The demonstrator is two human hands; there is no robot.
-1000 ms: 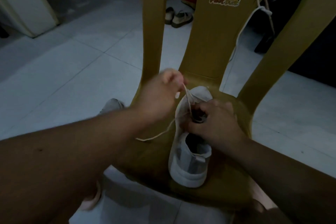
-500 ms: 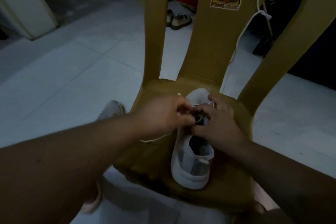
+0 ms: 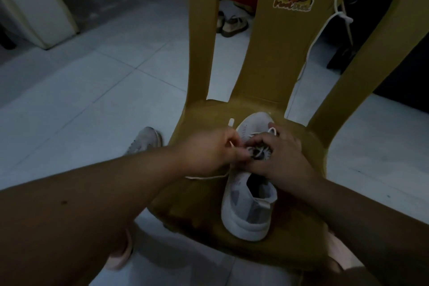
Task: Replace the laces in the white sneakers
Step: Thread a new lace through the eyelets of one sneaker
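A white knit sneaker sits on a mustard-yellow plastic chair, the left hand pinching its thin cream lace at the eyelets, the right hand gripping the upper with curled fingers, a second pale sneaker on the floor beside.

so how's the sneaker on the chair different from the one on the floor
The chair sneaker sits on the chair seat, heel toward the camera; the floor sneaker lies on the tiles left of it. The left hand pinches the chair sneaker's lace and the right hand grips its top; nothing touches the floor sneaker. The floor sneaker is partly hidden by the forearm; the chair sneaker shows almost whole. Both look pale.
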